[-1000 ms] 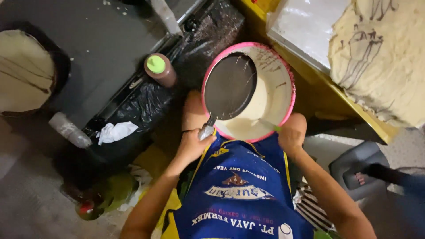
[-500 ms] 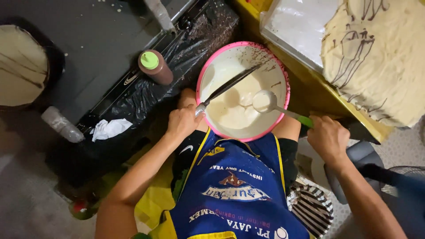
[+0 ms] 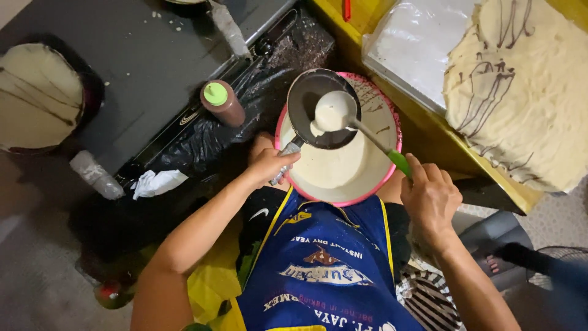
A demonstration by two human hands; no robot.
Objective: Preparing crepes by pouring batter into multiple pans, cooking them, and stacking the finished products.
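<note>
My left hand (image 3: 269, 162) grips the handle of a small dark frying pan (image 3: 318, 110), held level over a pink-rimmed bowl (image 3: 392, 119) of pale batter in my lap. My right hand (image 3: 432, 196) holds the green handle of a ladle (image 3: 334, 113). The ladle's cup, full of batter, sits above the pan's inside. A blue printed apron (image 3: 324, 270) covers my front below the bowl.
A brown squeeze bottle with a green cap (image 3: 222, 102) stands on black plastic sheeting (image 3: 202, 147) beside a grey griddle top (image 3: 141, 67). A stack of thin crepes with chocolate lines (image 3: 527, 92) lies on a yellow table at right. Another pan with a crepe (image 3: 37, 98) sits far left.
The pan has swung from tilted on edge over the bowl to level. My right hand dipped the ladle into the batter and has lifted it full over the pan.
</note>
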